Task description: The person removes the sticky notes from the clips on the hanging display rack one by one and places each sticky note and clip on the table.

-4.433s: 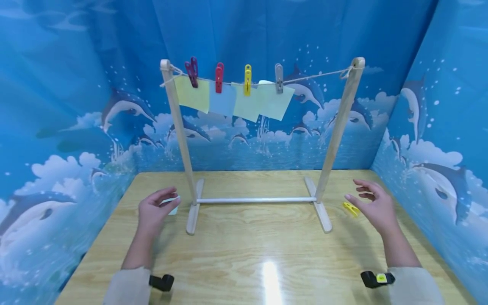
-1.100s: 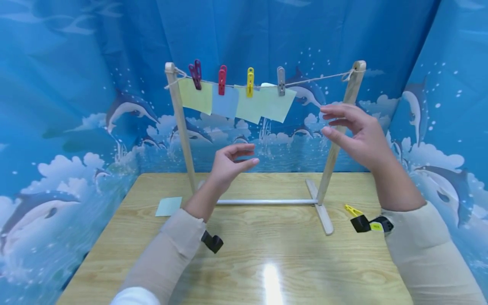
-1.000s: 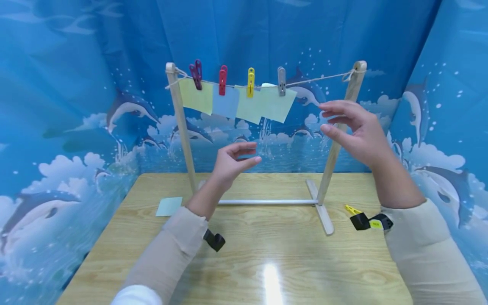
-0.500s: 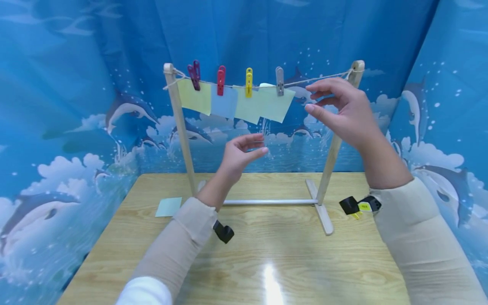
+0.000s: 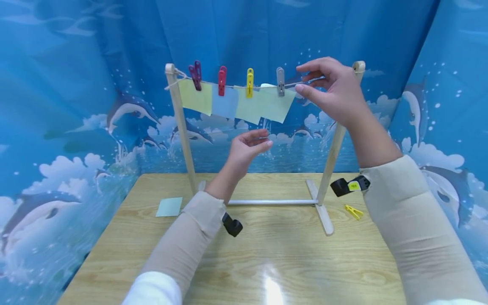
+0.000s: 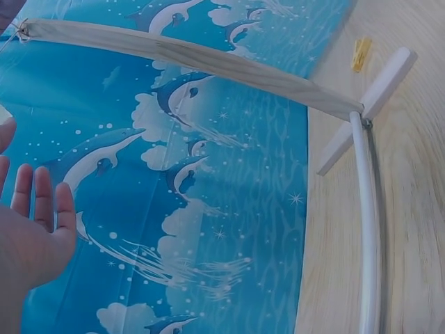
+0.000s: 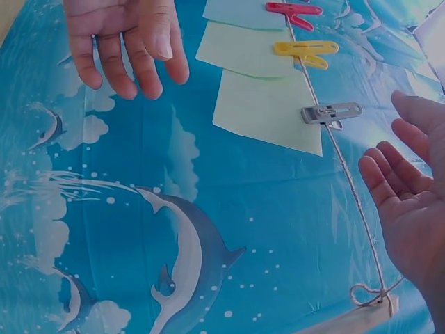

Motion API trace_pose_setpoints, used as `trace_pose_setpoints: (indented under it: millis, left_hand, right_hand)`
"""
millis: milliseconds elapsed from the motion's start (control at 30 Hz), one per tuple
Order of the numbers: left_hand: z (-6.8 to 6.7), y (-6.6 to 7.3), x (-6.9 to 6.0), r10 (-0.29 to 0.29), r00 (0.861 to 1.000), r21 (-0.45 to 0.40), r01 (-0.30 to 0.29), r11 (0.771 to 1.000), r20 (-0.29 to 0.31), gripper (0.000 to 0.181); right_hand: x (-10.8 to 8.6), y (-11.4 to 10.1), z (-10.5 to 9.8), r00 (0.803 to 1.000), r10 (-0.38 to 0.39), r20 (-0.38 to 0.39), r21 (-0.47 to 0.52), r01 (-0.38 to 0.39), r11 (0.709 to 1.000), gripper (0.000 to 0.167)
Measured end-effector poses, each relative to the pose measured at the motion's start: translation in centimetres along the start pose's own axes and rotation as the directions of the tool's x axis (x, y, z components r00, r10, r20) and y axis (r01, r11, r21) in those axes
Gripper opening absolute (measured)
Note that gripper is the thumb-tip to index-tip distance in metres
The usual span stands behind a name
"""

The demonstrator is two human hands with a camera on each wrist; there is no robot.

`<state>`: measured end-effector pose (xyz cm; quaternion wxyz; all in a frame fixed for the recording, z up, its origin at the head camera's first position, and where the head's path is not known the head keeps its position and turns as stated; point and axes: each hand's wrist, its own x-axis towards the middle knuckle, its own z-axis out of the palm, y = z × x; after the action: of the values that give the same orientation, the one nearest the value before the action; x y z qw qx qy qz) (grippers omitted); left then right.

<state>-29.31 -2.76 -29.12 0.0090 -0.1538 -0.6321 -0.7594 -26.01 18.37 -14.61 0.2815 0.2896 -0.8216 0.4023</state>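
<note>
My right hand (image 5: 331, 87) is raised just right of the grey clothespin (image 5: 280, 80), thumb and fingers apart, holding nothing. In the right wrist view that clothespin sits on the string (image 7: 351, 184) and clips a pale green paper square (image 7: 261, 111). My left hand (image 5: 247, 150) hovers below the hanging papers with relaxed fingers and touches nothing. Left along the string are a yellow clothespin (image 5: 249, 82), a red clothespin (image 5: 222, 80) and a purple clothespin (image 5: 196, 75), with another green paper (image 5: 245, 108), a blue paper (image 5: 225, 101) and a yellow paper (image 5: 195, 97).
A wooden frame with a left post (image 5: 183, 127) and a right post (image 5: 332, 148) carries the string; a white rod (image 5: 278, 202) joins its feet. On the table (image 5: 289, 250) lie a light blue paper square (image 5: 169, 206) at left and a loose yellow clothespin (image 5: 353, 212) at right.
Both hands have risen from beside the loose paper and loose clothespin. Lately the right moved up and left towards the grey clothespin, while the left moved slightly up and right.
</note>
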Motion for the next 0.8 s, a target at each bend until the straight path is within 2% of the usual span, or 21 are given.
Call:
trace_pose_setpoints:
  millis: [233,433,800]
  left_hand:
    - [0.4,-0.1,0.8,0.023,1.000,-0.036,-0.023,0.999,0.003,0.037]
    - [1.1,-0.2,1.4,0.023,1.000,-0.065,-0.024,0.998,-0.007,0.037]
    - [2.8,-0.3,2.1,0.004,0.997,-0.110,-0.013,0.994,-0.075,0.037]
  right_hand:
    - [1.7,-0.4,-0.1,0.995,0.075,0.062,-0.094,-0.069,0.993,0.043]
    - [2.9,-0.6,0.3,0.988,0.108,0.113,-0.156,-0.090,0.984,0.046]
    - [4.6,-0.8,0.9,0.964,0.208,0.167,-0.209,-0.172,0.963,0.052]
